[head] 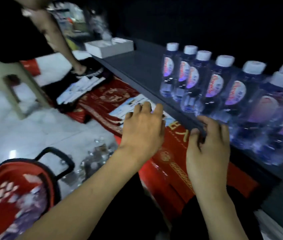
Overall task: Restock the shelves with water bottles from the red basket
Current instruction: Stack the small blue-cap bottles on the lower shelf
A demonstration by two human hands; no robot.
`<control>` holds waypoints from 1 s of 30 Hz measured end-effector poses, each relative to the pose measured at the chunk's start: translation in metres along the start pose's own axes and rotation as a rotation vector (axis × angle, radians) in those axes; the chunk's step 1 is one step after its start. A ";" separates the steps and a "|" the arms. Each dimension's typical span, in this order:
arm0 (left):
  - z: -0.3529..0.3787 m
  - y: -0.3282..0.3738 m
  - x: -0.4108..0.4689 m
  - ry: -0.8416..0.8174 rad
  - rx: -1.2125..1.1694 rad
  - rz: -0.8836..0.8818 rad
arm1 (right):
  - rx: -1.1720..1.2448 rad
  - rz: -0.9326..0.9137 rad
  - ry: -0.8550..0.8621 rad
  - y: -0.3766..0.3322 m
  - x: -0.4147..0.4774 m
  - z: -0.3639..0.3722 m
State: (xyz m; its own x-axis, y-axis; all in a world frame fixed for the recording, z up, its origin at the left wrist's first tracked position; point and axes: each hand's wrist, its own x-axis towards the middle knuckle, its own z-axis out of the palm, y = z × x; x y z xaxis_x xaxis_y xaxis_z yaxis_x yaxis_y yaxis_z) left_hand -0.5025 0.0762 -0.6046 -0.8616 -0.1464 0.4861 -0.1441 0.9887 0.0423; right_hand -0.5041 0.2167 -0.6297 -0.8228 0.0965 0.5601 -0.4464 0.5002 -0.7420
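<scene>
The right hand (208, 144) is pinching the front edge of the dark shelf (137, 70), fingers curling over it. The left hand (142, 129) is hovering just beside that edge, fingers loosely bent, holding nothing. Water bottles (218, 84) are standing on the shelf; the red basket (2, 174) is sitting on the floor below it, red cartons (171, 153) lying under the shelf edge.

A beige plastic stool (7, 80) stands on the pale tiled floor (16, 129) at the left, and beside it another person's bare leg (57, 40) comes down to a dark striped shoe (88, 73). Near that shoe lie white leaflets (78, 90), partly on red cartons with gold print (113, 94). Crumpled clear plastic wrap (94, 158) lies on the floor, and a white open box (108, 47) sits farther back.
</scene>
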 end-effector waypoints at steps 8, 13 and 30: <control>-0.067 -0.147 -0.086 -0.075 0.306 -0.271 | 0.142 -0.215 -0.428 -0.074 -0.043 0.104; -0.102 -0.246 -0.175 -0.217 0.435 -0.548 | 0.250 -0.386 -0.689 -0.124 -0.088 0.154; -0.003 -0.419 -0.458 -0.837 -0.190 -1.335 | -0.049 -0.679 -1.704 -0.259 -0.295 0.354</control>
State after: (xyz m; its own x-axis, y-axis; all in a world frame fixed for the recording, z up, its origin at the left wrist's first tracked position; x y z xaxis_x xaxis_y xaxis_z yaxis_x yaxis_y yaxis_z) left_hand -0.0459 -0.2705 -0.8424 -0.1933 -0.7888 -0.5835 -0.9794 0.1199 0.1624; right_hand -0.2701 -0.2465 -0.7331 0.0399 -0.9703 -0.2386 -0.8318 0.1000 -0.5460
